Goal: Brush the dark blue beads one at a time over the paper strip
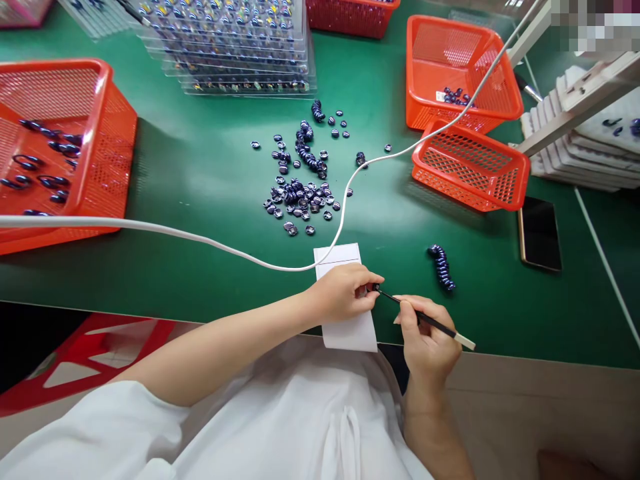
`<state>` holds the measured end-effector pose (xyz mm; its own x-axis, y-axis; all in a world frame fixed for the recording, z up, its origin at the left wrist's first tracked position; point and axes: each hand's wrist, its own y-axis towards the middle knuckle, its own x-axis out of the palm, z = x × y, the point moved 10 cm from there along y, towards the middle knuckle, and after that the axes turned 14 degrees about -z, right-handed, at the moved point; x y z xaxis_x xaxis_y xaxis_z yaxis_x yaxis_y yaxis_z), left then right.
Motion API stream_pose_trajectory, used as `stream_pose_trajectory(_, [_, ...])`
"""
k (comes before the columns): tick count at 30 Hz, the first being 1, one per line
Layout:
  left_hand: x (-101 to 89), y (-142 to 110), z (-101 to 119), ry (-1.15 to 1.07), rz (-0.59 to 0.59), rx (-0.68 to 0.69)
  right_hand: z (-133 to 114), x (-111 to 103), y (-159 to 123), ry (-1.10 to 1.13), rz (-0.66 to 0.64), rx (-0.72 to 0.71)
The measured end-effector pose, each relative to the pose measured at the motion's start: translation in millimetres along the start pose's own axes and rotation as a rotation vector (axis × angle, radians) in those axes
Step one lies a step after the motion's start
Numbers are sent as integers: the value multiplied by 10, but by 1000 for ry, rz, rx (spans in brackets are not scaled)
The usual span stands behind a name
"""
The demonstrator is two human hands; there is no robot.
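Observation:
My left hand (345, 293) is closed in a pinch over a white paper slip (350, 333) at the table's front edge. Between its thumb and forefinger sits a small dark piece, mostly hidden, like the dark shiny beads on the table. My right hand (430, 337) grips a thin black tool (437, 323) with a pale end, held like a pen. Its tip meets the small piece at my left fingertips. A curved row of dark beads (443, 268) lies right of my hands. Beyond the paper spreads a loose pile of dark beads (300, 197).
A white cable (240, 253) crosses the table before my hands. Orange baskets stand at the left (113, 147) and right (415, 100), with a smaller orange basket (470, 167) in front. Stacked clear trays (250, 83) are at the back. A phone (540, 233) lies right.

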<state>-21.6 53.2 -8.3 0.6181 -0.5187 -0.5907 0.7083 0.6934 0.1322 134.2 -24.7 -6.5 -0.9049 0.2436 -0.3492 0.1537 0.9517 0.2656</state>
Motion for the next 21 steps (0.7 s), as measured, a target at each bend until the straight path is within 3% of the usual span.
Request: stream_pose_trajectory(21, [54, 17, -79, -76, -38, -60, 24, -9, 4, 8, -3, 34])
